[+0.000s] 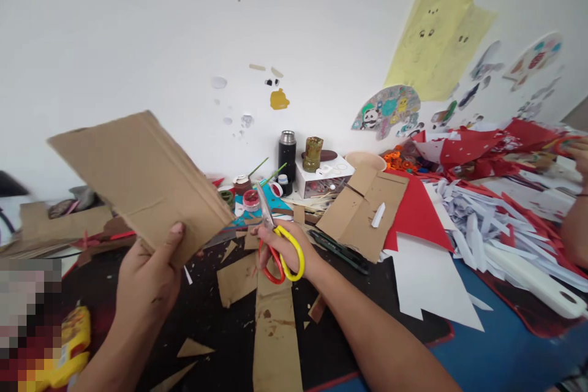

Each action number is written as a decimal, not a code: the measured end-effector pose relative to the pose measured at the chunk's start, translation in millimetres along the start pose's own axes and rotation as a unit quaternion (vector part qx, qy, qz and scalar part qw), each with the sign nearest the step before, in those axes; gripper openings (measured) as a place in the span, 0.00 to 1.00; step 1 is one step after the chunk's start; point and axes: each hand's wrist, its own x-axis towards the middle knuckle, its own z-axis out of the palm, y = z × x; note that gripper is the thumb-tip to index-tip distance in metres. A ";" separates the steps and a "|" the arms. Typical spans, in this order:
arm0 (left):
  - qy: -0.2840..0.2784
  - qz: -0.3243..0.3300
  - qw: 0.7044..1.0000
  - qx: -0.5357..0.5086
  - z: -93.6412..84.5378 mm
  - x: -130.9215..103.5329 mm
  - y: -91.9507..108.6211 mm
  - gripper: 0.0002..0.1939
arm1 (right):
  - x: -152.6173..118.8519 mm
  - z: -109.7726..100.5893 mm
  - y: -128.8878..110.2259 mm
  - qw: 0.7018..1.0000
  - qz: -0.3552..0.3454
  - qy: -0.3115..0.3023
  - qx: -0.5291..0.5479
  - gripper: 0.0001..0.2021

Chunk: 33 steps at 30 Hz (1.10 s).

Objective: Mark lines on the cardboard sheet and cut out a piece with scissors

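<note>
This looks like a craft room, perhaps in a school or a children's workshop. The tabletop (496, 343) is strewn with cardboard scraps (237, 280), red paper (416, 211) and a heap of white paper strips (478, 220). A black flask (287, 156) stands at the wall; just left of it are small paint pots (250, 199) with brushes, and just right of it a white box (324, 179). On the white wall above and right of the flask hang a yellow paper cut-out (436, 43) and coloured drawings (388, 109), too blurred to read.
</note>
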 end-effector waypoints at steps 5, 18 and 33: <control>0.055 0.030 0.997 -0.034 -1.2 6.0 14.1 0.25 | -3.2 5.3 2.7 0.999 0.031 -0.021 0.021 0.47; 0.060 0.020 0.997 -0.050 -4.2 6.0 16.7 0.22 | -10.9 11.7 7.7 0.998 0.029 -0.048 -0.018 0.33; 0.010 0.042 0.999 -0.022 -0.4 -8.8 16.1 0.24 | -17.2 20.3 2.4 0.982 -0.026 -0.040 -0.183 0.24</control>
